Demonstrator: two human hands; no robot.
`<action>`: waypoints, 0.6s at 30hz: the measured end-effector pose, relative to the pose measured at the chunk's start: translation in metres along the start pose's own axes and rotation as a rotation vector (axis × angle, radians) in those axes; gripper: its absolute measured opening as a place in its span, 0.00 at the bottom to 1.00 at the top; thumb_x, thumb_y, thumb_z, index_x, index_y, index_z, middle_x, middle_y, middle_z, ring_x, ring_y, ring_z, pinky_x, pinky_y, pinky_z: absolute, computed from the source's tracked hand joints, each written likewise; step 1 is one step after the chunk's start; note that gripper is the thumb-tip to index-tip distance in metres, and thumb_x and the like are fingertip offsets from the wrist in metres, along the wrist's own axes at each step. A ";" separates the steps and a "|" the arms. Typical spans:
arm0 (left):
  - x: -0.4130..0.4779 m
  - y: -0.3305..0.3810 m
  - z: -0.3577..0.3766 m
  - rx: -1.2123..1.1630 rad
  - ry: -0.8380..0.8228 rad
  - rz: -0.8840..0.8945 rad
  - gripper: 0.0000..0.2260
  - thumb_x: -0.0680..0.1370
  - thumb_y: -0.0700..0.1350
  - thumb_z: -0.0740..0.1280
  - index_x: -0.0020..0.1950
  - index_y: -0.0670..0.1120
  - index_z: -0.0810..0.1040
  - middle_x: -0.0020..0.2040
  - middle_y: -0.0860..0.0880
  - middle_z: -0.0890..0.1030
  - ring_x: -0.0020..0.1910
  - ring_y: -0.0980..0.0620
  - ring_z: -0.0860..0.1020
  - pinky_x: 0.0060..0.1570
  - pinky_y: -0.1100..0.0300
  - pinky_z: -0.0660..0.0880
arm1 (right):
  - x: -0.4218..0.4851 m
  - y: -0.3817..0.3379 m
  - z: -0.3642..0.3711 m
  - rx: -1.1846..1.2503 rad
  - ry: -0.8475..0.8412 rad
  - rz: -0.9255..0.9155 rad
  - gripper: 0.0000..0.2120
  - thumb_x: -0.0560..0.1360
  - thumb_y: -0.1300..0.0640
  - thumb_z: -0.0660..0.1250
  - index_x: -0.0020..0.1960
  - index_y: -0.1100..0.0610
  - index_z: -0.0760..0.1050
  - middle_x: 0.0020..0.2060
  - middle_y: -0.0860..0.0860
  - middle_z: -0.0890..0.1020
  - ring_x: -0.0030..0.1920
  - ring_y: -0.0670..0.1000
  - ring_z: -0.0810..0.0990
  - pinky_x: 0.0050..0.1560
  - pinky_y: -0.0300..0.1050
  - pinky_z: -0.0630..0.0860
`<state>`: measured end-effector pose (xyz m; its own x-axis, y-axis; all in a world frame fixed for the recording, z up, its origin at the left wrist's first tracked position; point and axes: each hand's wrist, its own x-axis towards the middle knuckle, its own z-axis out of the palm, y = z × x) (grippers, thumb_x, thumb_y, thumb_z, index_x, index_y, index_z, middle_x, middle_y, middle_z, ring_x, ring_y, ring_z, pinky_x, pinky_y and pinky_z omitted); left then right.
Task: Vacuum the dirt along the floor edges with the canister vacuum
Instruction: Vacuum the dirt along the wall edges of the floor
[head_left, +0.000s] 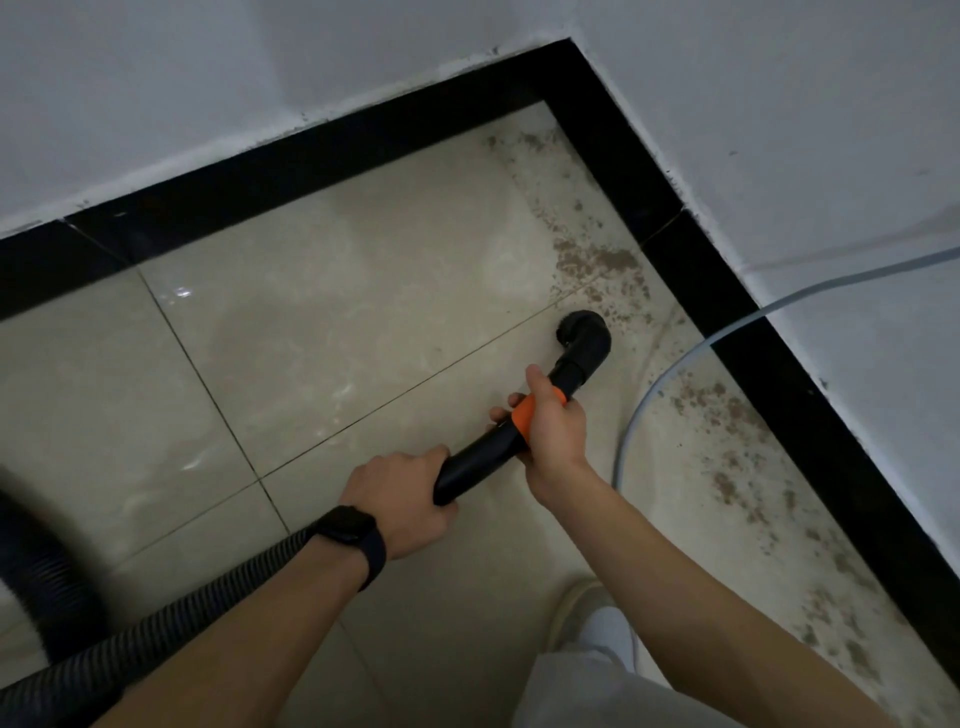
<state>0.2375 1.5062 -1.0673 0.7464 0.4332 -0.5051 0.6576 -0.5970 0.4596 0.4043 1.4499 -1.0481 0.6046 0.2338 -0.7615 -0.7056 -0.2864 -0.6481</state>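
Left hand (402, 501): held the black vacuum wand (480, 462).
Right hand (553, 423): gripped its orange collar (524, 413).
Brush nozzle (579, 327): beside brown dirt (597, 260).

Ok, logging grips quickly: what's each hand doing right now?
Left hand: grips the vacuum tube.
Right hand: grips the tube at its orange collar.

Your black vacuum wand (483, 457), banded by an orange collar (524, 413), slants toward the corner with its elbowed round nozzle (579, 327) facing down at the beige tile (337, 291), just beside the brown dirt (597, 260) scattered along the black right-hand skirting (727, 291), while its ribbed black hose (156, 623) trails back lower left.
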 end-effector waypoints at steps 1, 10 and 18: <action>-0.002 -0.003 -0.001 -0.002 -0.008 0.006 0.09 0.73 0.57 0.62 0.50 0.57 0.67 0.35 0.55 0.72 0.35 0.50 0.75 0.33 0.59 0.70 | -0.003 0.002 0.002 -0.005 -0.002 0.002 0.17 0.80 0.50 0.71 0.60 0.59 0.71 0.34 0.52 0.81 0.32 0.53 0.84 0.44 0.55 0.84; -0.040 -0.061 -0.007 0.114 -0.166 0.073 0.10 0.69 0.62 0.59 0.47 0.61 0.67 0.37 0.56 0.77 0.35 0.57 0.76 0.34 0.62 0.71 | -0.055 0.051 0.001 0.043 0.006 0.147 0.15 0.82 0.50 0.69 0.58 0.58 0.68 0.39 0.53 0.80 0.36 0.52 0.87 0.39 0.52 0.83; -0.023 -0.027 0.008 0.117 -0.141 0.092 0.10 0.71 0.60 0.61 0.48 0.60 0.65 0.36 0.57 0.73 0.35 0.53 0.74 0.33 0.60 0.67 | -0.038 0.035 -0.020 0.050 0.086 0.145 0.12 0.81 0.50 0.70 0.56 0.55 0.70 0.35 0.51 0.81 0.34 0.53 0.86 0.39 0.51 0.82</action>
<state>0.2022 1.5072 -1.0737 0.7759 0.2791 -0.5657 0.5643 -0.7078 0.4248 0.3641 1.4124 -1.0416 0.5227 0.1125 -0.8450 -0.8040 -0.2644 -0.5326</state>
